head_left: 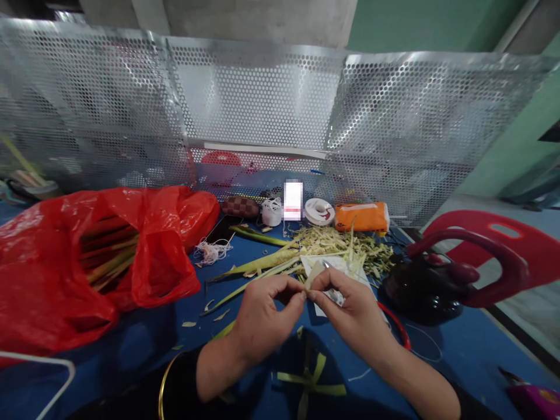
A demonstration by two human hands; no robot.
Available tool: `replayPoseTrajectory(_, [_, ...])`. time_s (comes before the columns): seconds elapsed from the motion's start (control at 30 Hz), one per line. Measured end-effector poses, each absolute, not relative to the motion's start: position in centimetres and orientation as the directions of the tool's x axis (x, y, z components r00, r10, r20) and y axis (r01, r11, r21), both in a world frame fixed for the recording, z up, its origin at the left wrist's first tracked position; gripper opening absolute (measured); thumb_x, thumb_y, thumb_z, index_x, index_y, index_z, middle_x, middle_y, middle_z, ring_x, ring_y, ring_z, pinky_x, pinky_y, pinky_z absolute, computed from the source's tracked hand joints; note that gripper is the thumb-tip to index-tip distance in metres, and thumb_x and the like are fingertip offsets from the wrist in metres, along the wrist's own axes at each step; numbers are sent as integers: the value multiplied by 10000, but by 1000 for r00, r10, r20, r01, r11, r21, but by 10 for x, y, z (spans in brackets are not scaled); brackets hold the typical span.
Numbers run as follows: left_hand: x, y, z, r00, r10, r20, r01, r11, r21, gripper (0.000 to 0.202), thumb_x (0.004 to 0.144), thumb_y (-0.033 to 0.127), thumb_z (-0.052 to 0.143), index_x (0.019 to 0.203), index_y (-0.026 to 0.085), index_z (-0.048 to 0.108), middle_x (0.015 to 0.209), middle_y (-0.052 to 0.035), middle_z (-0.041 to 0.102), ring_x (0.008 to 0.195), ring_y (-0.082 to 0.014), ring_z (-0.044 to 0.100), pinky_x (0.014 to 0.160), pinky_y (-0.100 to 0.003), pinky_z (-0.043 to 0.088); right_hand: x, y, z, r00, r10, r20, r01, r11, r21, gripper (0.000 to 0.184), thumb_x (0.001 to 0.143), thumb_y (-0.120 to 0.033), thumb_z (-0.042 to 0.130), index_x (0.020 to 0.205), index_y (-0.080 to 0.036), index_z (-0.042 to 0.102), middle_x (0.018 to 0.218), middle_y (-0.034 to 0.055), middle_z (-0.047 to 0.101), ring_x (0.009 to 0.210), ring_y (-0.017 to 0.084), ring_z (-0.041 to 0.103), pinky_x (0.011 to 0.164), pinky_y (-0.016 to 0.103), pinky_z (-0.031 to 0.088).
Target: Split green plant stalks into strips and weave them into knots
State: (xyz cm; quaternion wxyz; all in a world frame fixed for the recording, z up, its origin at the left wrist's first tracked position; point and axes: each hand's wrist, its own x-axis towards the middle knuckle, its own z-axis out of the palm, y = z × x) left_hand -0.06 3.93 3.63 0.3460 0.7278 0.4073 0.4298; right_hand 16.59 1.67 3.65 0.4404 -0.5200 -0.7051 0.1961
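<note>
A red plastic bag (pixel 170 256) lies on the left of the blue desk (pixel 153 332), its torn-looking opening showing long green and brownish stalks (pixel 111 262) packed inside, slanting up to the right. Behind it, at the far left edge, a small tub (pixel 41 189) has sticks standing in it. On the right sits a dark kettle (pixel 424 289) with a maroon handle; its contents are hidden. The pale leaf strip (pixel 313 274) is held above the desk near the middle, in front of a heap of shredded leaf (pixel 328 242) and over a white sheet (pixel 321 309). Its long axis runs steeply upward from the fingertips, leaning a little right, the wider end up and away from the person. The left hand (pixel 266 315) pinches the lower end, thumb and forefinger tips together with the fingers curled around a gap. The right hand (pixel 350 306) is likewise closed at thumb and forefinger, gripping the strip beside it. Below the hands, a green leaf cross (pixel 310 382) lies flat, arms spread.
</note>
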Motion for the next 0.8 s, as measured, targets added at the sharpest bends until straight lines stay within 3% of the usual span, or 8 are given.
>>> replayPoseTrajectory(0.1, [1, 42, 39, 311, 920, 237, 248, -320, 914, 152, 748, 216, 577, 701, 152, 706, 642, -33, 684, 600, -146, 610, 586, -244, 464, 166, 19, 34, -70, 907, 416, 551, 383, -742, 132, 850, -215, 595, 722, -203, 565, 658, -22, 603, 614, 131, 559, 578, 232, 435])
replayPoseTrajectory(0.2, [4, 44, 42, 294, 956, 25, 101, -57, 993, 141, 739, 250, 601, 671, 153, 678, 583, -15, 656, 550, -133, 597, 569, -243, 483, 168, 22, 28, -89, 878, 470, 538, 440, -720, 102, 869, -218, 604, 773, -207, 571, 708, -10, 619, 660, 139, 582, 610, 242, 460])
replayPoseTrajectory(0.27, [5, 45, 42, 281, 955, -98, -2, 103, 995, 155, 732, 274, 619, 647, 151, 658, 555, -4, 640, 503, -116, 577, 541, -233, 479, 169, 23, 25, -128, 819, 559, 555, 526, -644, 19, 874, -199, 605, 872, -211, 591, 801, 16, 645, 749, 160, 611, 670, 266, 485])
replayPoseTrajectory(0.33, [6, 45, 41, 300, 940, -160, -65, 187, 980, 186, 729, 284, 624, 605, 146, 636, 534, 0, 622, 467, -96, 545, 510, -216, 455, 170, 24, 23, -185, 744, 642, 590, 606, -533, 98, 878, -170, 594, 962, -220, 607, 896, 42, 659, 836, 184, 624, 728, 303, 497])
replayPoseTrajectory(0.43, [6, 45, 38, 334, 922, -195, -107, 242, 964, 207, 724, 294, 632, 583, 142, 619, 527, 2, 603, 456, -80, 522, 495, -203, 427, 170, 24, 24, -249, 671, 698, 629, 660, -410, 129, 891, -131, 564, 941, -223, 639, 897, 50, 662, 834, 193, 628, 723, 328, 500])
replayPoseTrajectory(0.53, [5, 44, 36, 353, 912, -208, -121, 264, 957, 214, 716, 331, 656, 619, 144, 621, 558, -2, 614, 483, -87, 538, 498, -205, 420, 170, 23, 26, -265, 647, 715, 632, 676, -378, 143, 896, -111, 554, 886, -208, 658, 851, 52, 662, 785, 183, 626, 684, 319, 505])
replayPoseTrajectory(0.67, [4, 47, 35, 389, 897, -208, -84, 260, 962, 327, 682, 448, 723, 631, 150, 597, 547, 0, 607, 505, -104, 547, 488, -210, 408, 169, 23, 28, -270, 637, 722, 603, 696, -388, 163, 899, -112, 552, 838, -205, 672, 832, 53, 661, 774, 175, 630, 664, 296, 516])
replayPoseTrajectory(0.8, [2, 49, 32, 418, 882, -215, -95, 278, 956, 364, 657, 451, 773, 635, 155, 561, 513, 30, 584, 484, -84, 512, 505, -200, 395, 171, 25, 28, -255, 696, 671, 494, 690, -529, 139, 867, -112, 621, 794, -219, 671, 822, 25, 657, 741, 147, 638, 658, 260, 523])
